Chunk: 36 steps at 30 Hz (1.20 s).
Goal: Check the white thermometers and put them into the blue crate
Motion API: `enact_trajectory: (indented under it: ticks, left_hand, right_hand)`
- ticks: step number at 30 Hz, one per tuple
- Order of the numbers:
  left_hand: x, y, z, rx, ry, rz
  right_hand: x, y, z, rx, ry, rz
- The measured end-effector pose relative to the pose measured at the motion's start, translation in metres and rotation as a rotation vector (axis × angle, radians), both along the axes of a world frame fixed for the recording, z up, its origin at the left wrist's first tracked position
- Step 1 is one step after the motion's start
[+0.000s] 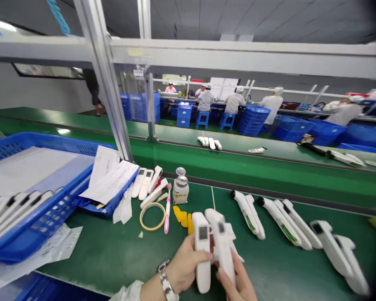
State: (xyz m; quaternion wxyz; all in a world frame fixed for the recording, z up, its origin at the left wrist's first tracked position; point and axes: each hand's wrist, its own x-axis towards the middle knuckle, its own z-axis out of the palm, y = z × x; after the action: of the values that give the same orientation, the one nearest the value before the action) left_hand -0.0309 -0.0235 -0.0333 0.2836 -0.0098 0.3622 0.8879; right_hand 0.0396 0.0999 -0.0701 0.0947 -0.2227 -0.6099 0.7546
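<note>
My left hand (182, 264), with a metal-banded watch on its wrist, is closed around a white handheld infrared thermometer (203, 265) whose small grey screen faces me. Close beside it, my right hand (242, 281) grips a second white infrared thermometer (224, 251), slightly blurred and tilted. The two are held side by side above the green bench. Something white, perhaps a cloth (231, 230), lies partly hidden behind the right one. Just beyond my hands are crumpled yellow pieces (181, 216), a pink-and-white toothbrush (167, 211) and a pump bottle (181, 193).
More thermometers lie to the right (250, 215), some with exposed green boards. At left stand a large blue basket (72, 190) and a small blue tray (108, 207) with papers. A tape roll (143, 225) sits nearby. A metal post (108, 83) rises behind; people work farther back.
</note>
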Motion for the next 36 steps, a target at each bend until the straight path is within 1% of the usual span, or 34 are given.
enact_trajectory:
  ticks: [2,5,9,13,16,19,23,28,30,36]
  left_hand:
    - [0.001,-0.001,0.003,0.040,-0.054,-0.049]
    - [0.001,-0.004,0.002,0.109,-0.103,-0.107]
    - [0.000,-0.005,0.002,0.195,-0.142,-0.136]
    - [-0.003,-0.006,0.006,0.295,-0.226,-0.226]
    - [-0.005,-0.006,0.011,0.337,-0.249,-0.221]
    - [-0.006,-0.006,0.014,0.353,-0.261,-0.231]
    - [-0.005,-0.007,0.015,0.353,-0.266,-0.235]
    - [-0.004,-0.008,0.014,0.342,-0.264,-0.226]
    - [-0.004,-0.008,0.015,0.330,-0.266,-0.223]
    - [-0.006,-0.008,0.016,0.329,-0.282,-0.228]
  right_hand:
    - [0.001,-0.011,0.005,0.054,0.054,0.068]
    - [0.004,-0.015,0.009,0.096,0.061,0.161]
    - [0.010,-0.013,0.012,0.098,0.042,0.197]
    - [0.014,-0.015,0.015,0.065,0.046,0.227]
    - [0.015,-0.016,0.017,0.079,0.042,0.275]
    - [0.015,-0.015,0.017,0.087,0.053,0.280]
    - [0.016,-0.017,0.019,0.091,0.069,0.281]
    - [0.017,-0.025,0.027,0.082,0.042,0.204]
    - [0.018,-0.026,0.028,0.081,0.041,0.193]
    - [0.019,-0.022,0.020,0.097,0.067,0.224]
